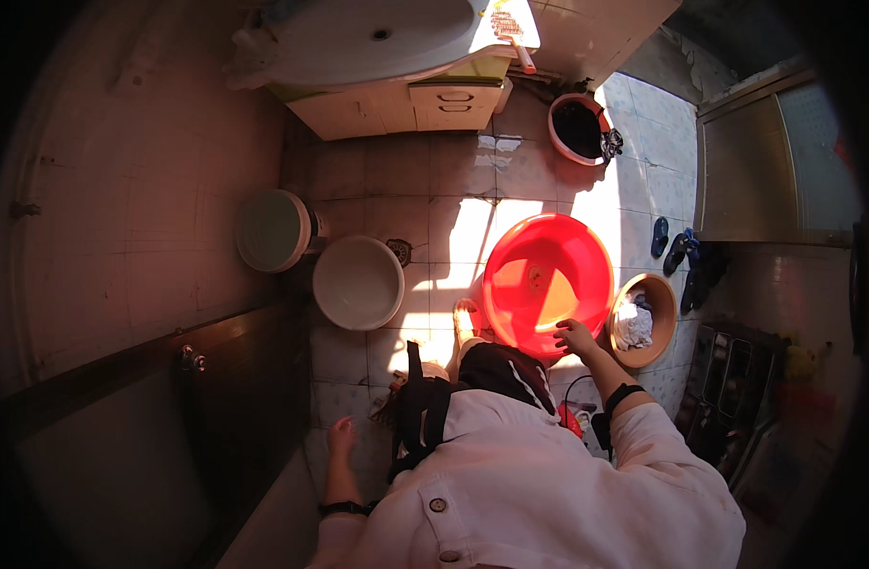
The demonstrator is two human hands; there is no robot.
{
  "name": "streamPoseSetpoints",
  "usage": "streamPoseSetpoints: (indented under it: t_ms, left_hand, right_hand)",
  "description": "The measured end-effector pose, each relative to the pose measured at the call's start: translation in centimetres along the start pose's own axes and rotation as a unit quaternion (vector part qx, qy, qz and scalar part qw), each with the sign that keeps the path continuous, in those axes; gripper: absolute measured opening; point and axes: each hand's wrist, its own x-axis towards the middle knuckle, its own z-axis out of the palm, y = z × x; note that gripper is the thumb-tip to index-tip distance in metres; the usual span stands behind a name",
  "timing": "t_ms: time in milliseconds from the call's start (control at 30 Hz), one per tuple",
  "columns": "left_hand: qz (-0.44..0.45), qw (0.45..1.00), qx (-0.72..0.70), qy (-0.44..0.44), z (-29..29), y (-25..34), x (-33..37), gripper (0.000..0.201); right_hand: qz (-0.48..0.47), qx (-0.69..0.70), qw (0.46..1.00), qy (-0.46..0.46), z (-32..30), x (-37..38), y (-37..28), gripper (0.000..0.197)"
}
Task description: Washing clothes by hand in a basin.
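Note:
My right hand (575,337) is over the near rim of a large red basin (594,256), fingers spread and holding nothing. I cannot tell whether its fingertips touch the rim. Sunlight falls across the inside of the basin, which stands on the tiles in front of me. Just right of it is an orange-brown tub (664,305) with white cloth (633,324) in it. My left hand (341,436) hangs low at my left side, small in view, its fingers loosely apart with nothing seen in them.
A white basin (358,321) and a pale bucket (273,230) stand to the left. Ahead are a sink cabinet (358,112) and a pink tub (554,123) with dark contents. Slippers (660,237) and a dark rack (733,370) are at the right.

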Motion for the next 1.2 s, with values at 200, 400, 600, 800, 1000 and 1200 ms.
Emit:
streamPoseSetpoints:
  t_ms: [200,400,600,800,1000,1200]
  left_hand:
    - [0.059,0.994,0.087,-0.038,-1.2,4.9,3.4,0.024]
    - [0.098,0.978,0.153,-0.103,-3.5,10.8,9.0,0.025]
    - [0.103,0.977,0.152,-0.105,-4.5,15.9,11.8,0.023]
    - [0.132,0.964,0.169,-0.158,-4.2,14.4,11.8,0.023]
    - [0.051,0.964,0.196,-0.172,-6.8,10.4,13.6,0.02]
    - [0.012,0.984,0.124,-0.129,-7.6,10.7,14.1,0.018]
  right_hand:
    - [0.021,0.046,0.998,0.044,1.3,-3.9,4.0,0.037]
    - [0.066,0.148,0.979,0.123,6.2,-10.8,11.6,0.036]
    - [0.142,0.085,0.98,0.111,13.8,-17.2,20.7,0.032]
    - [0.176,0.062,0.98,0.076,15.5,-16.9,20.8,0.033]
    - [0.076,0.19,0.964,0.169,13.4,-14.7,16.9,0.036]
    - [0.098,0.169,0.97,0.144,11.5,-16.0,19.3,0.037]
